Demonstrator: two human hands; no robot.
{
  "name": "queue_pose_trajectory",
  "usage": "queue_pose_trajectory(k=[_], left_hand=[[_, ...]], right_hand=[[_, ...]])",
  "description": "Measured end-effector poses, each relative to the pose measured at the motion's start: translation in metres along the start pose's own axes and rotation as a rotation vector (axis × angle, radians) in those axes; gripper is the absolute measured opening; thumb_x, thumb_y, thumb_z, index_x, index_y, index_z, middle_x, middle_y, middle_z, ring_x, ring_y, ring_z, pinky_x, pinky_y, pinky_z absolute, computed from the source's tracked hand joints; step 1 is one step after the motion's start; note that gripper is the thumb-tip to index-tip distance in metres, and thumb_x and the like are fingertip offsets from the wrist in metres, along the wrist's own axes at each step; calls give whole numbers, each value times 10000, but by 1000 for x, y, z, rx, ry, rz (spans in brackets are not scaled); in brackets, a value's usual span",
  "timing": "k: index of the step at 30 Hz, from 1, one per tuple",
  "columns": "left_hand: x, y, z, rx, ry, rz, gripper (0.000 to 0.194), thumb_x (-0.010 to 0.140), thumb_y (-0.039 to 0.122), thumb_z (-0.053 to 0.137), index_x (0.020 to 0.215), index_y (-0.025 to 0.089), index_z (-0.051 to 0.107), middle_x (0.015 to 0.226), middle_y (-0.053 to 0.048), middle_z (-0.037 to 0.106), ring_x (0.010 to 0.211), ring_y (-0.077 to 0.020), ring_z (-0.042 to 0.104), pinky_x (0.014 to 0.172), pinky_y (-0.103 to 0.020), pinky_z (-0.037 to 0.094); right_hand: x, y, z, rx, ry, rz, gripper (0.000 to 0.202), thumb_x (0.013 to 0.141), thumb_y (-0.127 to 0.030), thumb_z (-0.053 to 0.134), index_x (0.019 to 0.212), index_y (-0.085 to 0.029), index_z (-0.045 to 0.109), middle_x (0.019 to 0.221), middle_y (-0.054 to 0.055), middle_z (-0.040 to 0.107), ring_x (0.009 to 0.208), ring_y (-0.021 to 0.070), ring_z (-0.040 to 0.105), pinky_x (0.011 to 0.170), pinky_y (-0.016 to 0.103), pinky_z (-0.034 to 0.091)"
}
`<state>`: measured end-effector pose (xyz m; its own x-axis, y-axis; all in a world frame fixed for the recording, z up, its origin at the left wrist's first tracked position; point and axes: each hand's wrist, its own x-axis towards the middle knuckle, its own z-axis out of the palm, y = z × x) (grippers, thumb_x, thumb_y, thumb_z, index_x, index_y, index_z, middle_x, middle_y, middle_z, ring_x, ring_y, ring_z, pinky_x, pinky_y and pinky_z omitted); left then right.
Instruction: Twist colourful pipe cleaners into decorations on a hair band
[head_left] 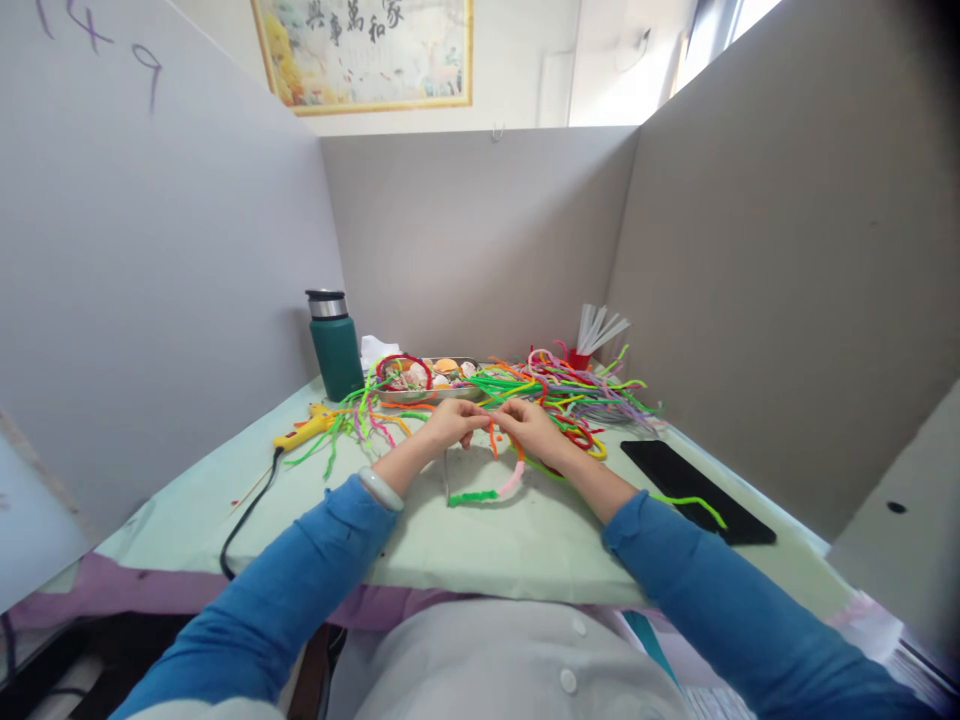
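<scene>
My left hand and my right hand meet over the middle of the table, fingertips almost touching. Both are closed in a pinch. From them hangs a bent pipe-cleaner loop, with a green stretch, a pink stretch and an orange stretch near my right hand; its left side looks like thin bare grey wire. A short orange pipe-cleaner end dangles between the hands. Exactly what sits between the fingertips is too small to make out. Behind the hands lies a heap of colourful pipe cleaners.
A metal tray of small decorations, with a red ring, stands at the back. Leftward are a green bottle and a corded yellow glue gun. White sticks stand in a red cup; a black flat slab lies right. Grey partitions enclose the table.
</scene>
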<state>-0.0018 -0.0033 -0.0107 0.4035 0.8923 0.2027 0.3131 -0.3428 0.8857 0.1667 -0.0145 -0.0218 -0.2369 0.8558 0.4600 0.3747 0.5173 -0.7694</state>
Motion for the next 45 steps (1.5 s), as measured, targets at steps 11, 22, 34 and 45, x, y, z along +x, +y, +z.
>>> queue_pose_trajectory(k=[11, 22, 34, 45], left_hand=[[-1, -4, 0, -49, -44, -62, 293, 672, 367, 615, 769, 91, 632, 568, 13, 537, 396, -30, 366, 399, -182, 346], [-1, 2, -1, -35, 34, -67, 281, 702, 351, 578, 780, 90, 650, 527, 23, 495, 380, -24, 290, 348, -171, 274], [4, -9, -2, 8, 35, -70, 356, 655, 442, 615, 787, 113, 650, 599, 16, 535, 380, -22, 304, 342, -181, 239], [3, -7, -2, -12, 38, -73, 327, 661, 417, 609, 772, 111, 649, 640, -10, 573, 398, -23, 321, 365, -176, 258]], right_hand=[[0, 4, 2, -81, -1, 8, 252, 736, -393, 513, 667, -151, 534, 608, -19, 523, 556, 95, 427, 505, 210, 318], [-1, 0, 3, 7, 0, 72, 264, 719, -403, 541, 710, -139, 554, 601, -8, 537, 518, 89, 435, 463, 199, 325], [-2, 0, 2, -82, -2, 5, 208, 731, -349, 541, 702, -144, 563, 636, 7, 581, 562, 107, 486, 514, 216, 355], [-4, -5, 3, -36, -23, -37, 228, 752, -354, 519, 831, -152, 588, 625, -11, 553, 534, 97, 442, 480, 204, 313]])
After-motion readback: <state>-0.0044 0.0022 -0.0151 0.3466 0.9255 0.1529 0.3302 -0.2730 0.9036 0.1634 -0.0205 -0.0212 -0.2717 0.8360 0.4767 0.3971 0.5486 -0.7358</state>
